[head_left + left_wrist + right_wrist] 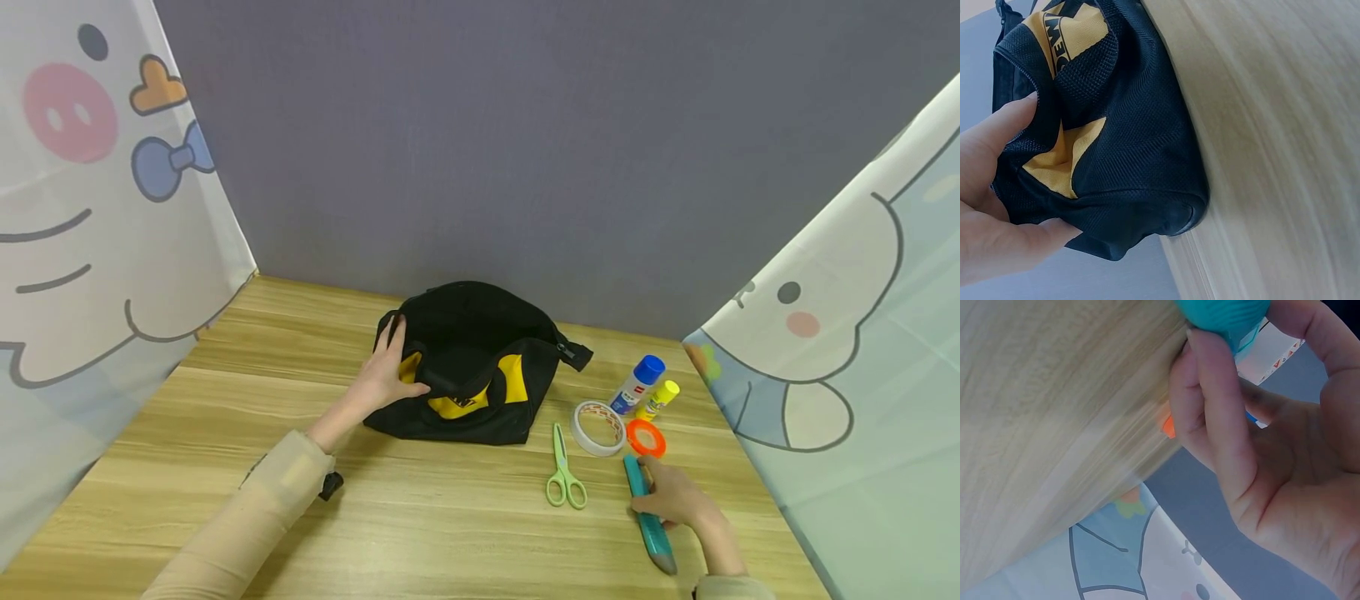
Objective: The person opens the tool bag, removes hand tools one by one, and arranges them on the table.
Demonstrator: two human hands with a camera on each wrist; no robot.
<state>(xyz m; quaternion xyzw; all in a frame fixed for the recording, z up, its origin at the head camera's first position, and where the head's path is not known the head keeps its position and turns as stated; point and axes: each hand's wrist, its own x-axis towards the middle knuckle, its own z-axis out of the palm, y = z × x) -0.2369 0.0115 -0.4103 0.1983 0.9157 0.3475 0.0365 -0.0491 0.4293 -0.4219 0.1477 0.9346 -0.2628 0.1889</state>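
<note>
A black and yellow fabric bag (491,425) sits near the back of the table, its top gaping wide. My left hand (378,379) grips the bag's left end, with fingers at the rim and the thumb by the front edge; the left wrist view shows the hand (991,194) on the bag's cloth (1141,150). On the right, my right hand (678,496) holds a slim teal utility knife (654,537) with a grey end, thumb and fingers on either side. Only its ribbed teal body (1225,312) appears in the right wrist view. The bag's inside is dark.
Green scissors (562,475) lie between bag and knife. Beyond the knife are a white tape roll (581,433), an orange tape roll (651,451), a blue-capped glue stick (636,383) and a smaller yellow one (662,395). A grey wall (525,150) stands behind the table.
</note>
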